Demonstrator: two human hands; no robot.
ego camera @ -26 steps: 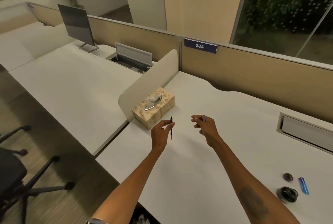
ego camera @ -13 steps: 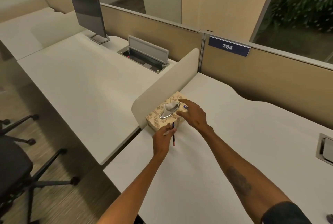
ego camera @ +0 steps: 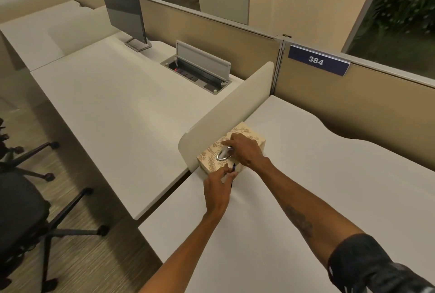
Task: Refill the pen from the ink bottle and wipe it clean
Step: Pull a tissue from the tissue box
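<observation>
Matt white desk (ego camera: 306,186), patterned cardboard tissue box (ego camera: 211,162), glossy oval opening (ego camera: 222,156)

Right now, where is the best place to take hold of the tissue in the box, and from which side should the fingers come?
Pinch the white tuft of the tissue that stands up through the oval slot on top of the tissue box, coming from above. Only that tuft is exposed. The right hand is already over it. The left hand, holding the pen, could probably steady the box's near edge.
</observation>
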